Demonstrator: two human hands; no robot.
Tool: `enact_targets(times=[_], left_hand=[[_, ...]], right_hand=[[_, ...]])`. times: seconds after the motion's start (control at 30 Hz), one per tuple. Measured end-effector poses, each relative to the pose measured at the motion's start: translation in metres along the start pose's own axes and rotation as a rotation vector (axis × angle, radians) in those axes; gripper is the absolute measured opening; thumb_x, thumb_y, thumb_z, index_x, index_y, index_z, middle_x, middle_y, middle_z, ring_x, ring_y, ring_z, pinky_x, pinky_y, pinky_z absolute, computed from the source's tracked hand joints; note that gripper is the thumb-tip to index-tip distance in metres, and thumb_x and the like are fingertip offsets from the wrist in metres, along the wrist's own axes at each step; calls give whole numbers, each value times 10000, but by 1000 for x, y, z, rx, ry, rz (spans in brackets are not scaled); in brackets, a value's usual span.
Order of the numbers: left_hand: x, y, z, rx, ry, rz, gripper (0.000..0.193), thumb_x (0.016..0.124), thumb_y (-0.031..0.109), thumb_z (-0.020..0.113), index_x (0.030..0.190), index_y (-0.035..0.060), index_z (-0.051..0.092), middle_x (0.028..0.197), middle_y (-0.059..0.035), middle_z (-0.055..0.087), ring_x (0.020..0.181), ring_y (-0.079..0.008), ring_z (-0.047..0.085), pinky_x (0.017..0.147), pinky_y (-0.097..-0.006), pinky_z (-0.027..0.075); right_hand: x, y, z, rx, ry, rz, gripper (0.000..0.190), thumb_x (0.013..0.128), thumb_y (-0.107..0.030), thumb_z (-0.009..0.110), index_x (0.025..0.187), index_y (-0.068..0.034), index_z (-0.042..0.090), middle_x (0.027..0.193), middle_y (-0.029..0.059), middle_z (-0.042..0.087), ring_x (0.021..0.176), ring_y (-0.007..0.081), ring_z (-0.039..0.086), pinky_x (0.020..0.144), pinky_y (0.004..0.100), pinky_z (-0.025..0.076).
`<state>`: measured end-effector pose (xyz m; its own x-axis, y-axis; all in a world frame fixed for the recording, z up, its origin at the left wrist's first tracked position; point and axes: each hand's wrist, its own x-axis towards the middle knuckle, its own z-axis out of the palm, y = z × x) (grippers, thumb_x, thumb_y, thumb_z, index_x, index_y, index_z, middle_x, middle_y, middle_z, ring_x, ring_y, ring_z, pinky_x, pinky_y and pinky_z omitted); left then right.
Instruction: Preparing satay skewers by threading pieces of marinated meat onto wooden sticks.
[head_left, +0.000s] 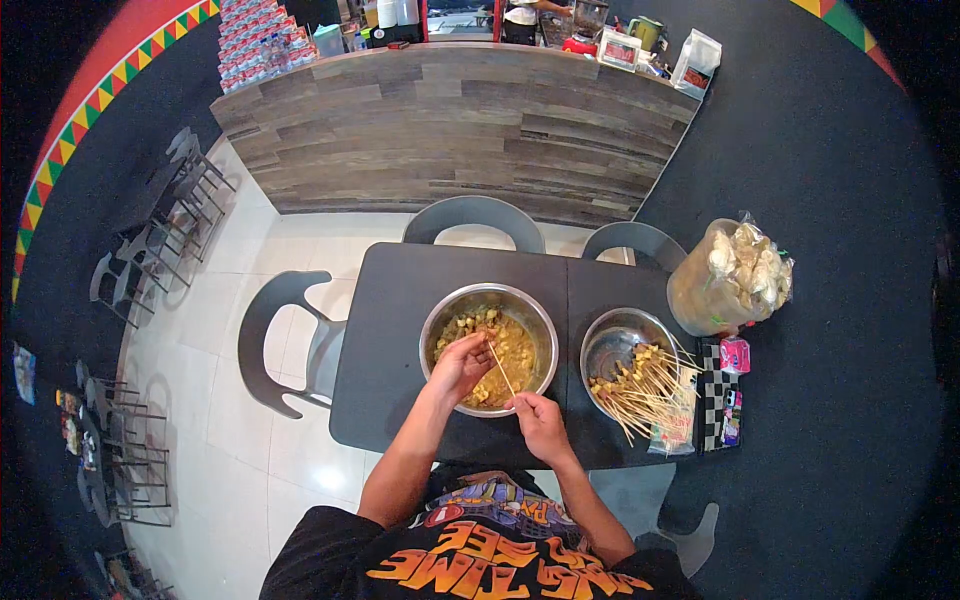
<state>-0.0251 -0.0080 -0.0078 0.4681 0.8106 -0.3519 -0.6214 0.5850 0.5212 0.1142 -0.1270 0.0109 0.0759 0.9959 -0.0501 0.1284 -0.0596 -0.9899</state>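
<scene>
Over a large steel bowl (551, 341) of chunks in yellow-brown marinade (517, 360), my left hand (459, 369) pinches what looks like a small piece of marinated meat at the upper tip of a bamboo skewer (502, 369). The fingers partly hide that piece. My right hand (541, 426) grips the skewer's lower end at the bowl's near rim. To the right, a second steel bowl (604, 341) holds many loaded skewers (649, 382), their bare stick ends fanned out over its near right rim.
The bowls stand on a dark table (382, 337). At its right are a tall tub of bagged food (705, 285), a pink packet (735, 355), a phone (732, 420) and a plastic wrapper (679, 427). Grey chairs (274, 337) surround it; beyond stands a wood-clad counter (465, 135).
</scene>
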Motion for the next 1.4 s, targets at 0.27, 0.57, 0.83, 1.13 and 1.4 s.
enact_targets(times=[0.27,0.57,0.83,1.13,1.4], left_hand=[[0,-6,2,3,-21,-29,179,848,162,529,973,35,553,916,-79,606,834,-168,565,783,-317,445],[-3,-6,7,171,-23,46,208,821,176,579,924,-4,586,863,-99,623,791,-154,582,732,-286,460],[-5,-8,8,87,33,33,213,837,153,552,968,-15,565,906,-113,614,811,-177,587,762,-310,464],[-3,-4,11,269,163,150,220,835,130,551,985,-29,568,849,-82,603,696,-144,577,663,-263,486],[0,3,17,244,52,84,192,841,140,547,961,-4,590,883,-73,607,795,-139,566,738,-290,457]], right_hand=[[-3,0,-2,17,27,8,210,893,-166,453,804,-26,582,532,-70,392,454,9,336,408,188,253],[-7,-2,-10,60,-16,149,230,877,-151,446,800,17,583,675,17,546,658,83,487,623,232,394],[-7,-5,-11,201,-89,283,253,887,-183,450,811,19,583,585,-19,489,542,58,437,501,226,358],[-4,-15,-4,-149,147,-37,218,862,-159,503,822,41,581,532,48,498,482,70,426,447,260,354],[-3,-13,-2,-191,152,-28,195,836,-147,531,854,39,587,633,160,586,532,130,549,506,294,419]])
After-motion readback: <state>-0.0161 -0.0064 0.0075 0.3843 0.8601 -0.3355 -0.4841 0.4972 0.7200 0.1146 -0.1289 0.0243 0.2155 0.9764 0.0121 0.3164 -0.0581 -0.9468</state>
